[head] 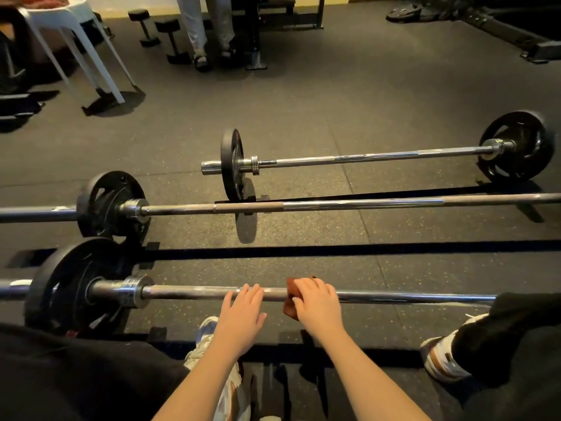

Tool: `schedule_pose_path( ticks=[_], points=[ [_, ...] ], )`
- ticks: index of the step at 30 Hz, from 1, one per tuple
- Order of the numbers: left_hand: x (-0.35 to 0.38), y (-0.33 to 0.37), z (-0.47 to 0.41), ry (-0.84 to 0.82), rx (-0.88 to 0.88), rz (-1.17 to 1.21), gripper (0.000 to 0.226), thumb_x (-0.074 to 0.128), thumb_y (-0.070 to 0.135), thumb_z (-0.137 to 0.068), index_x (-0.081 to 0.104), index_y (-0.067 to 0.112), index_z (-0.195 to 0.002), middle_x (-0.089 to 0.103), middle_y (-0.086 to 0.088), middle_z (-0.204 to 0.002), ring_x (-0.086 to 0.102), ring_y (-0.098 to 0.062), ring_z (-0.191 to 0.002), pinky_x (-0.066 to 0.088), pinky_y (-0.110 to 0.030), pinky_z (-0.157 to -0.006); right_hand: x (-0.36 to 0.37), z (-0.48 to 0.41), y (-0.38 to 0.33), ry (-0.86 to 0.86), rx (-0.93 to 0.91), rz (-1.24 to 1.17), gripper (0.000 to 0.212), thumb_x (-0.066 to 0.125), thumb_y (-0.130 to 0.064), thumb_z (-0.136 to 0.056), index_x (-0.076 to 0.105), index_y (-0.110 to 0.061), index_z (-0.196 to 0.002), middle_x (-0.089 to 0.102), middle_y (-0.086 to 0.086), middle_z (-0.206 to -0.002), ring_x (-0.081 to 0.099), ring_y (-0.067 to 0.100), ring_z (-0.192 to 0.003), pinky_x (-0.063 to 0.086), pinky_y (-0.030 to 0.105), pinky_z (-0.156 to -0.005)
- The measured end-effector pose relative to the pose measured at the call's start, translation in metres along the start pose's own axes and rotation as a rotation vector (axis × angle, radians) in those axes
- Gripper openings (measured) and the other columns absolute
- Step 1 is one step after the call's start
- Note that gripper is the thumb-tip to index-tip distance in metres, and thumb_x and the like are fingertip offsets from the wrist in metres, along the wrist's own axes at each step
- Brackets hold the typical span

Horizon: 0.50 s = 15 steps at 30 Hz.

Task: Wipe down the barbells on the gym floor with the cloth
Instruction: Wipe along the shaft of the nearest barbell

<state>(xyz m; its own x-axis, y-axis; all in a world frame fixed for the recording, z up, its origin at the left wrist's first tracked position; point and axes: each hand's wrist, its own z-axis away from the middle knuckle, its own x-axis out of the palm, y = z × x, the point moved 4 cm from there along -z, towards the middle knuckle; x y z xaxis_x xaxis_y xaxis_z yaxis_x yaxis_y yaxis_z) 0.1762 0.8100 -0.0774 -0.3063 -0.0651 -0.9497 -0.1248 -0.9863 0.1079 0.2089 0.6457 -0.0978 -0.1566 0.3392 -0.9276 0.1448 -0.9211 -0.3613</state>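
Bare floor (303, 229) beyond the nearest bar (409, 297) — its plate (60, 287) blocks leftward.

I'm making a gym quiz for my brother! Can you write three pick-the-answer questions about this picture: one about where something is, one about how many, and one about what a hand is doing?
1. Where is the cloth?
A. in a bucket
B. on the nearest barbell's bar, under the right hand
C. hanging on a wall hook

2. How many barbells lie on the floor?
A. one
B. three
C. six

3. What is the left hand doing?
A. lifting a weight plate
B. holding a bottle
C. resting its fingers on the nearest bar, with no cloth

Answers:
1 B, the right hand grips the brown cloth round that bar.
2 B, the near one, a middle barbell and a far barbell.
3 C, its fingers lie over the bar beside the cloth.
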Motion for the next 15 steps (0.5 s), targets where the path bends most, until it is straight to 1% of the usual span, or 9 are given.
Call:
schedule_pose_path(
  ticks=[2, 3, 5, 7, 8, 9, 12, 13, 15],
  points=[
    [0.000, -0.007, 0.002, -0.004, -0.032, 0.027, 0.055, 0.034, 0.036, -0.103, 0.016, 0.020, -0.153, 0.015, 0.005, -0.160, 0.008, -0.015, -0.148, 0.003, -0.041, -0.119, -0.003, 0.004, 0.017, 0.086, 0.104, -0.025, 0.022, 0.045, -0.033, -0.096, 0.057, -0.027, -0.114, 0.058, -0.009, -0.117, 0.047, 0.019, -0.116, 0.032, 0.033, -0.101],
    [0.001, -0.011, 0.003, -0.008, -0.048, 0.039, 0.055, 0.034, 0.036, -0.103, 0.016, 0.020, -0.153, 0.014, 0.005, -0.160, 0.007, -0.015, -0.148, 0.003, -0.041, -0.119, -0.002, 0.007, 0.021, 0.126, 0.163, -0.040, 0.020, 0.045, -0.031, -0.096, 0.058, -0.026, -0.111, 0.060, -0.008, -0.115, 0.047, 0.020, -0.116, 0.033, 0.034, -0.101],
    [0.003, -0.019, 0.005, -0.012, -0.079, 0.050, 0.056, 0.034, 0.036, -0.103, 0.015, 0.020, -0.153, 0.012, 0.005, -0.161, 0.006, -0.013, -0.148, 0.002, -0.042, -0.119, 0.005, 0.007, 0.017, 0.145, 0.230, -0.024, 0.023, 0.048, -0.030, -0.097, 0.057, -0.023, -0.117, 0.059, -0.004, -0.124, 0.042, 0.025, -0.127, 0.031, 0.038, -0.110],
    [0.005, -0.024, 0.005, 0.002, -0.099, 0.057, 0.057, 0.035, 0.037, -0.103, 0.014, 0.021, -0.153, 0.011, 0.006, -0.161, 0.006, -0.011, -0.148, 0.002, -0.042, -0.119, 0.015, 0.004, -0.001, 0.075, 0.208, 0.004, 0.034, 0.050, -0.030, -0.097, 0.050, -0.021, -0.130, 0.049, -0.002, -0.138, 0.030, 0.029, -0.140, 0.024, 0.043, -0.116],
    [0.005, -0.026, 0.005, 0.013, -0.101, 0.059, 0.057, 0.035, 0.036, -0.103, 0.014, 0.022, -0.153, 0.011, 0.006, -0.161, 0.006, -0.011, -0.148, 0.002, -0.042, -0.119, 0.021, 0.000, -0.013, 0.039, 0.146, 0.010, 0.039, 0.050, -0.029, -0.097, 0.046, -0.020, -0.134, 0.045, -0.002, -0.142, 0.026, 0.029, -0.142, 0.022, 0.044, -0.117],
    [0.005, -0.026, 0.005, 0.021, -0.099, 0.056, 0.057, 0.035, 0.037, -0.102, 0.014, 0.022, -0.153, 0.012, 0.006, -0.161, 0.006, -0.011, -0.148, 0.002, -0.042, -0.119, 0.022, -0.003, -0.024, 0.023, 0.069, 0.013, 0.041, 0.051, -0.028, -0.097, 0.045, -0.019, -0.136, 0.045, -0.002, -0.142, 0.027, 0.030, -0.141, 0.022, 0.044, -0.117],
    [0.007, -0.027, 0.008, 0.028, -0.089, 0.050, 0.058, 0.036, 0.037, -0.102, 0.013, 0.021, -0.154, 0.010, 0.005, -0.161, 0.005, -0.012, -0.148, 0.001, -0.041, -0.119, 0.018, -0.010, -0.032, -0.002, -0.065, 0.036, 0.032, 0.048, -0.030, -0.096, 0.050, -0.024, -0.128, 0.052, -0.006, -0.131, 0.040, 0.024, -0.129, 0.028, 0.038, -0.109],
    [0.007, -0.028, 0.009, 0.025, -0.084, 0.054, 0.059, 0.036, 0.036, -0.102, 0.011, 0.021, -0.154, 0.009, 0.005, -0.161, 0.004, -0.012, -0.148, 0.000, -0.041, -0.119, 0.016, -0.011, -0.026, 0.004, -0.073, 0.035, 0.027, 0.045, -0.032, -0.096, 0.053, -0.026, -0.121, 0.056, -0.007, -0.123, 0.045, 0.022, -0.121, 0.031, 0.037, -0.103],
    [0.008, -0.031, 0.012, 0.022, -0.071, 0.065, 0.060, 0.035, 0.036, -0.103, 0.009, 0.020, -0.155, 0.007, 0.005, -0.162, 0.002, -0.012, -0.148, -0.001, -0.040, -0.119, 0.011, -0.009, -0.008, 0.097, -0.002, -0.033, 0.025, 0.040, -0.034, -0.091, 0.060, -0.027, -0.104, 0.061, -0.006, -0.102, 0.053, 0.023, -0.103, 0.036, 0.037, -0.091]
  ],
)
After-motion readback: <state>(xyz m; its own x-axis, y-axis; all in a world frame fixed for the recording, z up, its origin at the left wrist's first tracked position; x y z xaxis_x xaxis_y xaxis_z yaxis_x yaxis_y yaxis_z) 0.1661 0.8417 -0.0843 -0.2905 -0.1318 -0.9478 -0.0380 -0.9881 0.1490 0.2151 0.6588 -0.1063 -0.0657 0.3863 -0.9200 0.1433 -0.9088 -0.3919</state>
